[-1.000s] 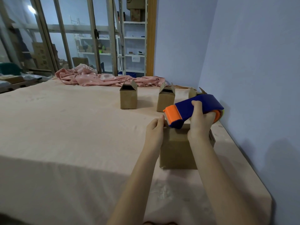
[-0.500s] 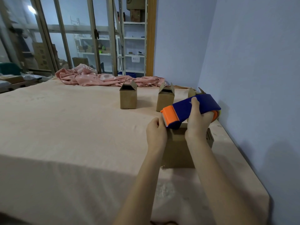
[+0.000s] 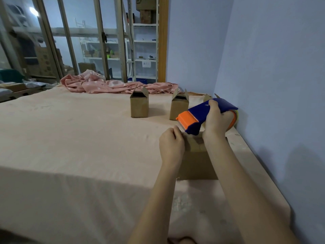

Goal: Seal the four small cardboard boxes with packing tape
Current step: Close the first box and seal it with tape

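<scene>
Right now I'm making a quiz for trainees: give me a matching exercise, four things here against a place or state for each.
1 tape gun
2 near box
3 far left box
4 pink cloth

a flaps open
b bunched at table's far edge
c in right hand
d under left hand

Pairs: 1-c, 2-d, 3-a, 4-b
</scene>
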A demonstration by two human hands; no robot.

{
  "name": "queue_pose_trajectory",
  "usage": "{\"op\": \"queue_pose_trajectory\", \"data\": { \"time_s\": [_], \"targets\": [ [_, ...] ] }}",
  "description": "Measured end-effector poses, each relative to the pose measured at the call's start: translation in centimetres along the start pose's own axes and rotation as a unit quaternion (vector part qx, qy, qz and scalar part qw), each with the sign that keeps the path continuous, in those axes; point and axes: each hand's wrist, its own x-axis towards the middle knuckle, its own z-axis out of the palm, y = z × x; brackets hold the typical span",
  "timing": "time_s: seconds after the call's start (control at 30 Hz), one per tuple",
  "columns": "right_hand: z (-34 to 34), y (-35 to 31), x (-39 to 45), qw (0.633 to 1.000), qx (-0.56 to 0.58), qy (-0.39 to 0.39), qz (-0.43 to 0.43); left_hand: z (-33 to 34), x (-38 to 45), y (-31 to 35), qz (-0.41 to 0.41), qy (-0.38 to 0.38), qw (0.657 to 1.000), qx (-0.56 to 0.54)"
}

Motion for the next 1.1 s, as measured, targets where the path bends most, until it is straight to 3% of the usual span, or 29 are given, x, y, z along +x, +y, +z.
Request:
{"op": "queue_pose_trajectory", "data": {
  "time_s": [0.27,0.4,0.57,0.67,0.87,1.1],
  "targets": [
    [0.3,-0.5,0.3,0.999,0.018,0.008,0.026,-0.1,-0.3,0.0,0.018,0.017,1.0,0.003],
    [-0.9,-3.0,1.9,0.994,0.08,0.068,-0.036,-1.0,-0.3,-1.0,0.024,0.048,0.998,-0.025],
    [-2.4,-3.9,1.7,0.987,-0.038,0.009,-0.159,0.0,0.1,0.1,-0.022,0.033,0.995,-0.095],
    [-3.2,-2.6,0.8,0.978,-0.075,0.031,-0.192,0.5,0.1,0.0,-0.04,0.05,0.988,-0.141],
    [-3.7,-1.3,0.4,0.988,-0.053,0.045,-0.135,-0.3,-0.2,-0.1,-0.059,0.059,0.977,-0.198],
    [-4.1,0.1,-0.3,0.987,-0.064,0.041,-0.143,-1.0,-0.8,-0.1,-0.063,0.057,0.976,-0.2]
  ]
}}
